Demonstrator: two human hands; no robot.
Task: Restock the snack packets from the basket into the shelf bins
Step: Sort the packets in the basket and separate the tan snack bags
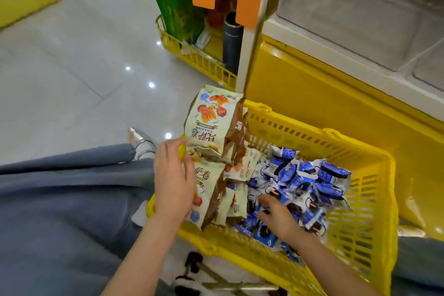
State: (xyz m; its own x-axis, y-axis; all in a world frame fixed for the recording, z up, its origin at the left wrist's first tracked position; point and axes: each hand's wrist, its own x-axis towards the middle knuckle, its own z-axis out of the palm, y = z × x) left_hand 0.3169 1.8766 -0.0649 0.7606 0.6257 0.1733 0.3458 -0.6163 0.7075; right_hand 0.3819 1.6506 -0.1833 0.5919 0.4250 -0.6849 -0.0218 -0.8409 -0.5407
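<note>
Tiled floor (72, 60) | 2 baskets (312, 138) | left hand (174, 175) flat on cream packets (211, 118) | right hand (280, 217) grip unclear

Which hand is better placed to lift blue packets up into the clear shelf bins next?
Right, probably. The right hand lies among the blue packets, on the side of the basket nearer the clear bins; the left hand rests on the cream packets, farther from the shelf.
</note>
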